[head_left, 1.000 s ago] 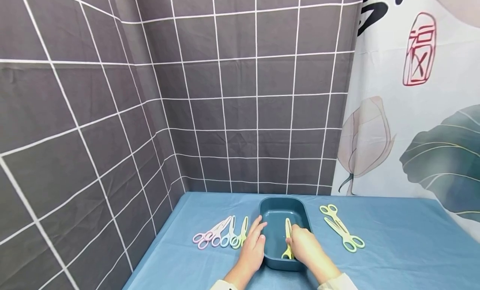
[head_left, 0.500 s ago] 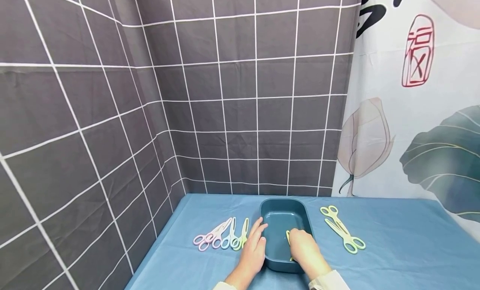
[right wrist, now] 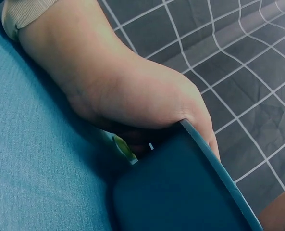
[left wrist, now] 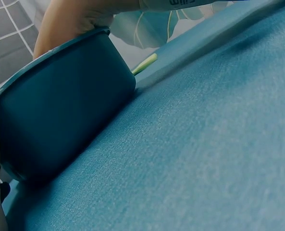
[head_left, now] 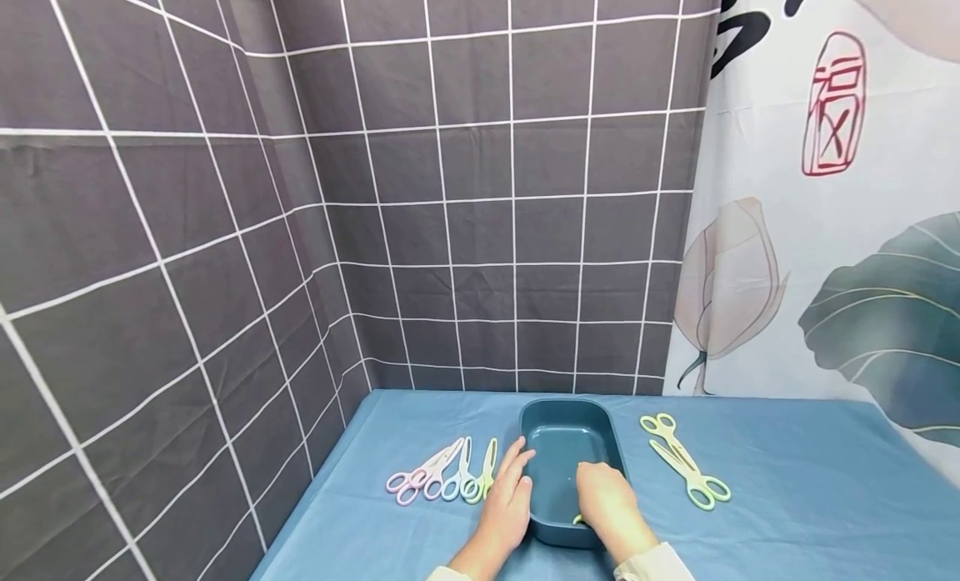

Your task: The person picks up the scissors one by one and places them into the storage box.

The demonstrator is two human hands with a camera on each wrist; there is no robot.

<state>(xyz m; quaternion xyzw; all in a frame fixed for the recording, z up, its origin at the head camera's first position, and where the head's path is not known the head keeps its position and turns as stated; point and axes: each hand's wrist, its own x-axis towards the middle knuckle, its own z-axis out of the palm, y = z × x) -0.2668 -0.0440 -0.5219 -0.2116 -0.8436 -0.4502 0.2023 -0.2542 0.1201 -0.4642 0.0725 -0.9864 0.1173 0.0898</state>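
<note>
grey white-gridded backdrop (head_left: 476, 168), white leaf-printed hanging (head_left: 813, 218), smooth blue tablecloth (head_left: 795, 473)

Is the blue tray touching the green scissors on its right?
Apart. The head view shows blue cloth between the tray and the green scissors.

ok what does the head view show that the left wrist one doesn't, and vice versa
Only the head view: the scissors by the left hand, the inside of the box with a yellow-green bit under the right hand, and the red stamp.
Only the left wrist: dark marks on the right sleeve.
Both: the box, right hand reaching in, left hand (just an edge in the wrist view), blue cloth, grid backdrop and leaf print. The wrist view's yellow-green piece shows too little to identify.
</note>
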